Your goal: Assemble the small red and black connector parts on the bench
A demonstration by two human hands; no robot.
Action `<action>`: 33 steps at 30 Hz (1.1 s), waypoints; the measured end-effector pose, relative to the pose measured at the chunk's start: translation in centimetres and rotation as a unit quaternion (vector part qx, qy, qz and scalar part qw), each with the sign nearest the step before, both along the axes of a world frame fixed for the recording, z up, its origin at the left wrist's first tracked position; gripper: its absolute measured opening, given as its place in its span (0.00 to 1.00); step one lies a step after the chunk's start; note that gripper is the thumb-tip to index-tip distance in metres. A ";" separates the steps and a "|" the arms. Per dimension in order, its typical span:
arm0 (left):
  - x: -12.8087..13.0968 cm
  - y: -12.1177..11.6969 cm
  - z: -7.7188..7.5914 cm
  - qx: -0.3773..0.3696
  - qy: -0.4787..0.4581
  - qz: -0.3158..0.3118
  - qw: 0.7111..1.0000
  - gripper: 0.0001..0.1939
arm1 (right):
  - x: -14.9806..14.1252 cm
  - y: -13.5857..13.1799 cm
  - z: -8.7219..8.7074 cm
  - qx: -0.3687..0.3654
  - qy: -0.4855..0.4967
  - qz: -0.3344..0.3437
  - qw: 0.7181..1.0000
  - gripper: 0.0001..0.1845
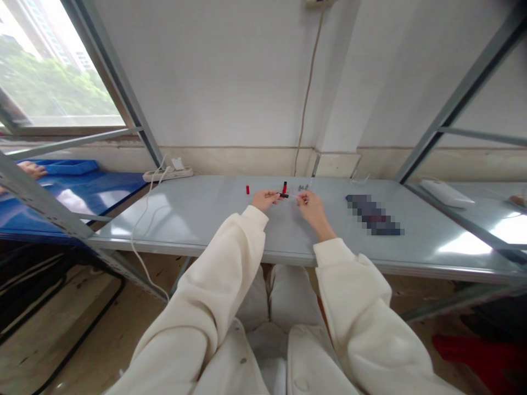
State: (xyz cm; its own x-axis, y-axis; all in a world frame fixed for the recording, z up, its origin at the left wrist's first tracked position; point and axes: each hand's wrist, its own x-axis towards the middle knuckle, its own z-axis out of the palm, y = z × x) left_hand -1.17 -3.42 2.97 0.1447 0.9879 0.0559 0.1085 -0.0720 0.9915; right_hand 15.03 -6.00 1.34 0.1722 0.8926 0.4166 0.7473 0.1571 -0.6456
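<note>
My left hand (pixel 265 199) is closed over the grey table, its fingertips pinching a small black cylinder (pixel 284 195). Facing it from the right, my right hand (pixel 309 205) is also closed, thumb and finger pressed together. A thin pale strand or rod (pixel 292 196) shows between the two hands, too fine to name. Just behind the black cylinder stands a small red tube with a black top (pixel 284 186). To the left of my left hand is a short red tube (pixel 247 190). Several small grey pieces (pixel 303 187) lie behind my right hand.
A white power strip (pixel 168 174) with cables sits at the table's back left. A pixelated dark item (pixel 374 215) lies to the right. Metal posts frame both sides. At far left, another person's hand (pixel 33 170) is near a blue tray (pixel 69 167).
</note>
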 end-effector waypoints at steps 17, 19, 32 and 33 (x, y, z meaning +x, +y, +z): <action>-0.6 0.3 -0.1 -0.030 -0.042 0.068 0.996 0.04 | 0.1 0.4 0.0 -0.003 0.194 0.078 0.978 0.08; -0.6 0.3 0.0 -0.028 -0.052 0.063 0.996 0.03 | 0.0 0.2 0.2 -0.006 0.200 0.099 0.975 0.09; 0.0 -0.1 0.0 -0.003 -0.082 -0.070 0.994 0.06 | -0.4 -0.1 0.5 0.003 0.195 0.169 0.966 0.14; -0.1 -0.1 0.0 0.003 -0.082 -0.076 0.994 0.06 | -0.3 -0.1 0.5 0.005 0.194 0.172 0.966 0.14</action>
